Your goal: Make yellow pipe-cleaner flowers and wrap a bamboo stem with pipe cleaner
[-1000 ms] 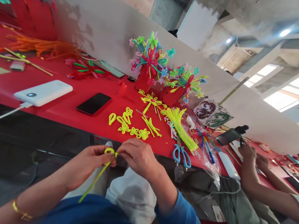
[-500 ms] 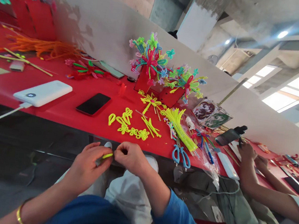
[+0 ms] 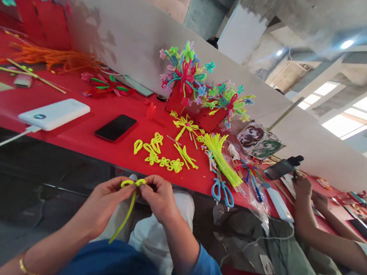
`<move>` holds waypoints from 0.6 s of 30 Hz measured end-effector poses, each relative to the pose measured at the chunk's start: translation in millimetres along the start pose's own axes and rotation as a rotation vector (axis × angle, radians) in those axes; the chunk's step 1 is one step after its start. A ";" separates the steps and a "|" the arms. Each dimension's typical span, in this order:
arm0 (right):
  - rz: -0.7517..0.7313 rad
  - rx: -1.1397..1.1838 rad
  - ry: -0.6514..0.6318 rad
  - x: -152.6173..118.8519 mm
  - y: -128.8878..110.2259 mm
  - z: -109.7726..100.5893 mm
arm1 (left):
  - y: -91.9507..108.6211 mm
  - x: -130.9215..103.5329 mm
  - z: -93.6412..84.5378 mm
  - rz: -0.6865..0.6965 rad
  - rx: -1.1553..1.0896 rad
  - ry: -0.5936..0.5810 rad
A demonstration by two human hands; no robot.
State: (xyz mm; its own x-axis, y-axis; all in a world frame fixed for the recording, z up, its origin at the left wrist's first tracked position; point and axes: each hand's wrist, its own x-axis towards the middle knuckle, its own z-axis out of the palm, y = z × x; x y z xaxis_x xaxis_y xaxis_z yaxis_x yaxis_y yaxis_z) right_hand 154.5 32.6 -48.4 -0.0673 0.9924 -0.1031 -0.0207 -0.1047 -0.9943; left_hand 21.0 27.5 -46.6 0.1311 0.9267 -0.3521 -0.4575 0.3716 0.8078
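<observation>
Between my hands, just off the table's front edge, is a yellow pipe cleaner with two small loops at its top and a long tail hanging down. My left hand pinches the left loop, and my right hand pinches the right one. On the red table beyond them lie yellow bent loops and small flowers. A larger yellow flower and a bundle of yellow pipe cleaners are farther back and to the right.
A black phone and a white power bank lie to the left. Blue-handled scissors rest at the front edge. Red pots with colourful flowers stand behind. At the right, a person's hands hold something dark.
The yellow piece, mostly hidden in my fingers before, now shows two loops and a dangling tail. My right hand has turned slightly and both hands now pinch the piece.
</observation>
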 end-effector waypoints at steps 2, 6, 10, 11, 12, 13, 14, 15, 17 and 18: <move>-0.033 -0.108 0.012 -2.3 -3.5 -0.9 | 0.0 -0.8 1.5 -0.044 -0.032 0.000; -0.138 -0.389 0.044 -6.2 -7.6 -1.4 | 0.5 0.3 3.3 -0.044 -0.051 0.025; -0.294 -0.619 0.050 -6.0 -8.0 -3.4 | 1.0 1.2 4.9 -0.042 -0.039 0.039; -0.307 -0.633 0.045 -5.5 -8.8 -4.3 | 1.5 1.0 5.7 -0.041 -0.035 0.039; -0.298 -0.626 0.033 -5.0 -10.1 -5.3 | 2.3 0.6 6.5 -0.035 -0.029 0.040; -0.269 -0.601 0.017 -4.5 -11.8 -6.3 | 3.3 -0.1 7.6 -0.027 -0.014 0.039; -0.231 -0.564 0.006 -4.0 -13.7 -7.1 | 4.5 -0.9 8.6 -0.019 0.009 0.035; -0.193 -0.522 -0.002 -3.5 -15.4 -7.6 | 5.7 -1.8 9.5 -0.012 0.042 0.027; -0.130 -0.442 -0.003 -2.7 -17.7 -7.7 | 7.4 -3.1 10.4 -0.004 0.130 0.004; -0.108 -0.409 0.002 -2.4 -18.0 -7.3 | 7.7 -3.3 10.1 -0.007 0.170 -0.006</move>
State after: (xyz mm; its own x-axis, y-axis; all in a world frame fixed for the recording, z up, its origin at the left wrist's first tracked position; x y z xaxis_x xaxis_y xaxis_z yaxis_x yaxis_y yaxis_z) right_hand 162.3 32.6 -30.5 -0.0846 0.9964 0.0022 0.3702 0.0335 -0.9284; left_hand 25.9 27.8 -34.4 0.1393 0.9241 -0.3558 -0.3013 0.3818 0.8738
